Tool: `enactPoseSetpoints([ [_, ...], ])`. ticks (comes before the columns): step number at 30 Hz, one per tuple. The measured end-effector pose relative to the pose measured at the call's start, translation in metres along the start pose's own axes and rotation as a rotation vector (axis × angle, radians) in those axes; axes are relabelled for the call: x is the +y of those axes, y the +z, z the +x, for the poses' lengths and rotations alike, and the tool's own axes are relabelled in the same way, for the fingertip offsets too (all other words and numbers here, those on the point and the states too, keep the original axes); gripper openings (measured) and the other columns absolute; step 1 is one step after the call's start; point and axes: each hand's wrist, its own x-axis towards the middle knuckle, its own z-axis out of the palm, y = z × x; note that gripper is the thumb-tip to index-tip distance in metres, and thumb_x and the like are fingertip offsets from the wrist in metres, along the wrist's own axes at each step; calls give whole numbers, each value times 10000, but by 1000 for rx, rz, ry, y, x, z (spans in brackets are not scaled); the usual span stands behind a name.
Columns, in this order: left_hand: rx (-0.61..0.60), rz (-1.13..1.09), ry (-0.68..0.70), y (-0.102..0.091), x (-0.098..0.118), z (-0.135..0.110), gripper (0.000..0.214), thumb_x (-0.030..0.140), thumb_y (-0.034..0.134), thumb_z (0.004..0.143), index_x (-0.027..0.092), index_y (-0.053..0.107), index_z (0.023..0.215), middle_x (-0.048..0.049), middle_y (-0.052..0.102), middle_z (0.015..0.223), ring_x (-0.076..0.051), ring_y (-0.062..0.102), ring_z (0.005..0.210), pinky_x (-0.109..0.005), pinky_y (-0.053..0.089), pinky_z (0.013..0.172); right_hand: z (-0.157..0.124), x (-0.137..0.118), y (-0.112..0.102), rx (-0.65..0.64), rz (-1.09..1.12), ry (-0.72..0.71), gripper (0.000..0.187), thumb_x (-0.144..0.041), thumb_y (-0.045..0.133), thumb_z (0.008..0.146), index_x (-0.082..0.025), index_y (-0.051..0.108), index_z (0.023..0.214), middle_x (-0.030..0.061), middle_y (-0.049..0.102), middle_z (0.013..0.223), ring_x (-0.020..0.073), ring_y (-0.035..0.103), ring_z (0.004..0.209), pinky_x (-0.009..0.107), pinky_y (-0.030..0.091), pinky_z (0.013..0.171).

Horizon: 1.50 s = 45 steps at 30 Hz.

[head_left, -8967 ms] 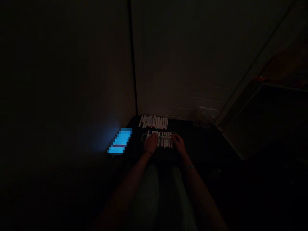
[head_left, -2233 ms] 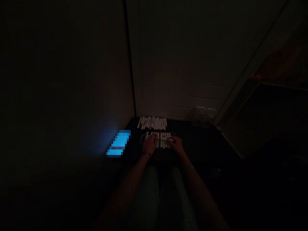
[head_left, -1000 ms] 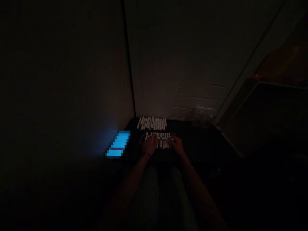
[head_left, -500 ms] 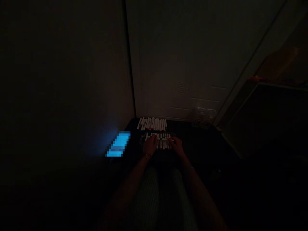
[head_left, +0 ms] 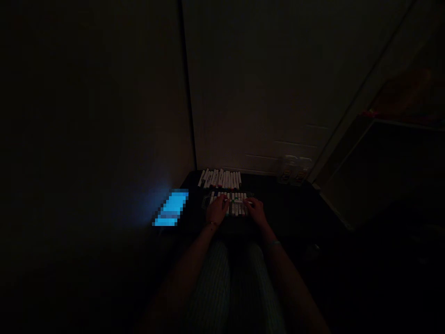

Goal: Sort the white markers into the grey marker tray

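Observation:
The room is very dark. A near row of white markers [head_left: 233, 203] lies on a dark surface just beyond my knees. My left hand [head_left: 216, 211] rests on the row's left part, fingers curled over the markers. My right hand [head_left: 256, 210] sits at the row's right end, its fingertips pinched on a single marker [head_left: 239, 201] that lies crosswise over the others; my left fingers touch its other end. A second row of white markers [head_left: 220, 178] lies farther back, untouched.
A glowing blue screen [head_left: 171, 208] lies on the floor to the left. Small clear containers [head_left: 294, 170] stand at the back right by the wall. A dark box-like object [head_left: 382, 171] fills the right side. My legs stretch forward below.
Almost nothing differs; both hands stay on the near marker row, with only slight shifts of the fingers and of the camera.

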Motion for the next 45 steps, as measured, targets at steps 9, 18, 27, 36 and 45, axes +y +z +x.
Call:
enactPoseSetpoints([
  [9,15,13,6,2,-1,0,308,410,279,875,233,485,1021,-24,610,929,-134,564,813,-227,364,646,0,4,3,12,4,14,318,-464,465,782,-212,644,859,27,650,896,171,565,861,297,380,815],
  [18,-23,22,-14,-3,4,-1,294,376,283,881,225,483,1033,-37,607,963,-134,563,838,-223,373,672,1,3,3,19,-3,23,325,-462,461,781,-205,647,854,39,653,879,174,573,835,302,394,798],
  [27,-8,44,1,1,1,0,278,367,287,880,232,485,1022,-32,605,952,-130,560,841,-217,369,687,1,5,3,8,-5,0,304,-458,475,776,-225,651,860,25,654,885,177,568,853,300,387,794],
  [36,23,12,3,4,-2,1,278,349,269,887,227,492,1001,-28,613,939,-130,565,826,-220,363,652,0,3,2,-2,-48,-11,283,-451,478,780,-233,644,850,11,652,899,174,556,879,311,333,844],
  [45,72,-13,21,9,-6,2,303,370,252,891,228,491,1011,-25,614,953,-132,570,828,-225,375,662,-3,-2,4,-61,-175,-22,307,-486,474,778,-256,636,902,6,639,965,178,509,950,324,254,870],
])
